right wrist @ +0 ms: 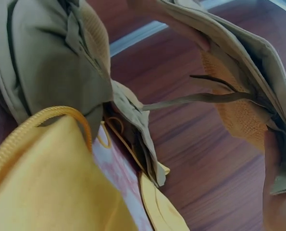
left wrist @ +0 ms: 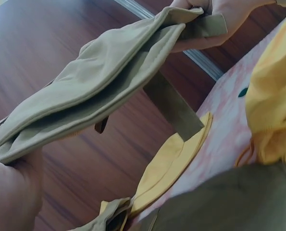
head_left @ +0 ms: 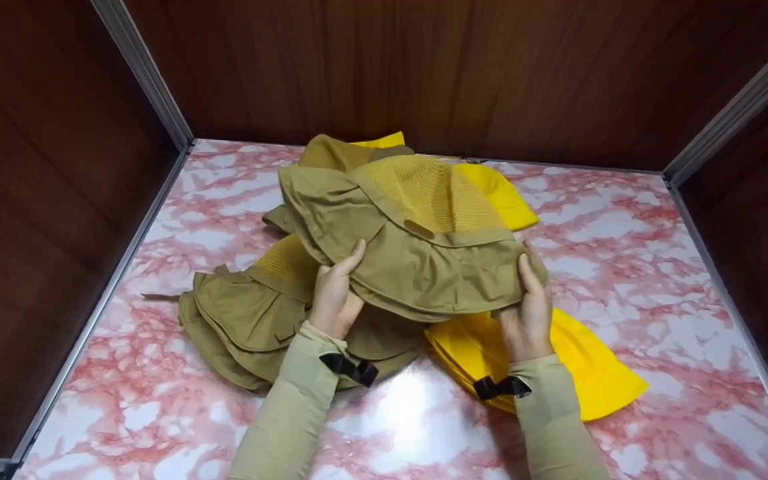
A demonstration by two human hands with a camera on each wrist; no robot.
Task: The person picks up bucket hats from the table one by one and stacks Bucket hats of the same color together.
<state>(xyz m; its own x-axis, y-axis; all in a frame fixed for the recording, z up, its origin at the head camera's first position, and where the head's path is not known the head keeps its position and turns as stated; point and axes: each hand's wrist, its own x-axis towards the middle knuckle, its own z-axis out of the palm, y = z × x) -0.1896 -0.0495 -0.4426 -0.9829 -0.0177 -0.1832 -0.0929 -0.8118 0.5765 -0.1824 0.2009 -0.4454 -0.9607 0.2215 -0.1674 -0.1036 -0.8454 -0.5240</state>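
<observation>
A khaki sun hat (head_left: 417,273) with a mesh crown and a wide gathered brim is held up over the other hats, crown facing away. My left hand (head_left: 335,300) grips the brim's near left edge, thumb on top and fingers hidden beneath. At its right end my right hand (head_left: 527,313) pinches the same brim, thumb on top. In the left wrist view the brim (left wrist: 85,82) appears folded in two layers, and a flat strap (left wrist: 174,106) hangs below it. Thin ties (right wrist: 195,99) trail from the hat in the right wrist view.
Another khaki hat (head_left: 237,317) lies front left, and one more (head_left: 334,155) at the back. Yellow bucket hats lie front right (head_left: 601,373) and behind the held hat (head_left: 497,193). Wood-grain panels (head_left: 424,73) enclose the red-and-white marbled table (head_left: 624,253) on three sides.
</observation>
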